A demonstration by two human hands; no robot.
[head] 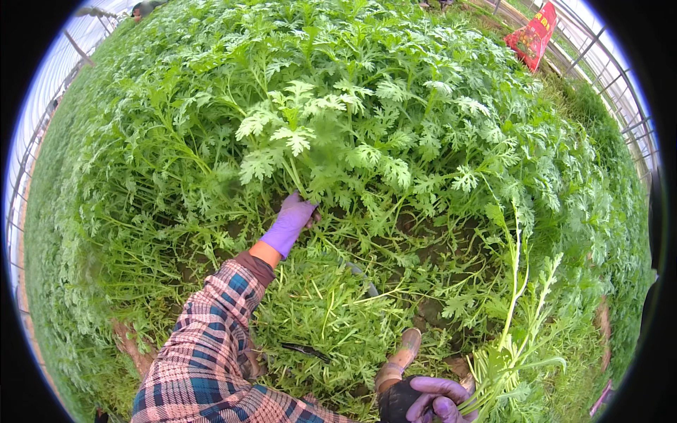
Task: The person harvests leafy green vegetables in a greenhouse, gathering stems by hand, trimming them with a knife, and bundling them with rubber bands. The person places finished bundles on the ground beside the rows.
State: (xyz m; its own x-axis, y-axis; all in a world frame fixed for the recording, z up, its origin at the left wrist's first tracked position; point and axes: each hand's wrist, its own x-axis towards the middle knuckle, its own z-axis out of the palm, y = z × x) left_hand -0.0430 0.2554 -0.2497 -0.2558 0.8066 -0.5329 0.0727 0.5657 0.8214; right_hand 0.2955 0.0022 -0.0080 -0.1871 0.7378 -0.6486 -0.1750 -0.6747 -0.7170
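Observation:
My left hand (pixel 296 214), in a purple glove, reaches into the front of a dense stand of leafy greens with lobed leaves, probably crown daisy. Its fingers close around the base of a pale green stem (pixel 294 173) that rises upright, leaves spread above the hand. The fingertips are partly hidden by foliage. At the lower right, my right hand (pixel 444 399), also purple-gloved, grips a bunch of cut stems (pixel 502 362) whose tops lean up and right. Below my left hand lies a heap of cut greens (pixel 322 312), loosely piled between my feet.
A black strip-like object (pixel 305 350) lies on the heap; a curved grey object (pixel 365 277) shows partly beneath leaves. My boot (pixel 404 351) stands beside the heap. Standing greens (pixel 396 95) surround the spot. A red printed bag (pixel 534 34) stands at back right, near the greenhouse frame (pixel 587 50).

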